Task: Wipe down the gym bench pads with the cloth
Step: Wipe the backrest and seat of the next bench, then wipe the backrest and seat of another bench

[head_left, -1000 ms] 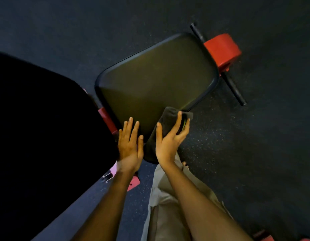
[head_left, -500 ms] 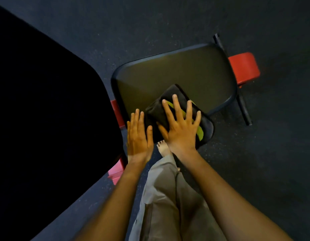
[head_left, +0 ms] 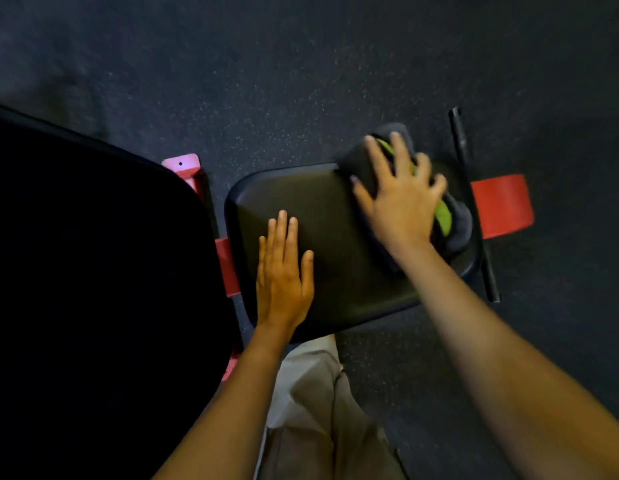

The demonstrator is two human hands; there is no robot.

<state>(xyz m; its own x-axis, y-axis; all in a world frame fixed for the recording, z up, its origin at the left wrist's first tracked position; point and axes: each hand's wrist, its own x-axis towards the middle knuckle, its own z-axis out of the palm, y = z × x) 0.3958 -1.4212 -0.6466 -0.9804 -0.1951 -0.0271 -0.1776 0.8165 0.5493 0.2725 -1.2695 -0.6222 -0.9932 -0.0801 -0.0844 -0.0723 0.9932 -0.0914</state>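
The small black seat pad (head_left: 332, 237) of the gym bench lies in the middle of the view. A dark grey cloth (head_left: 457, 220) with a green stripe lies on its far right corner. My right hand (head_left: 401, 199) presses flat on the cloth, fingers spread and straight. My left hand (head_left: 284, 271) rests flat on the pad's near left part, fingers straight and together. The large black back pad (head_left: 93, 271) fills the left side, very dark.
Red frame parts show between the pads (head_left: 226, 268), at the back left (head_left: 185, 166) and at the right end (head_left: 502, 206). A black crossbar (head_left: 471, 202) runs past the seat's right edge. Dark speckled rubber floor (head_left: 301, 81) surrounds the bench. My trouser leg (head_left: 318, 410) is below.
My right hand has slid the cloth from the seat pad's near edge across to its far right corner. My left hand has moved from the edge fully onto the pad.
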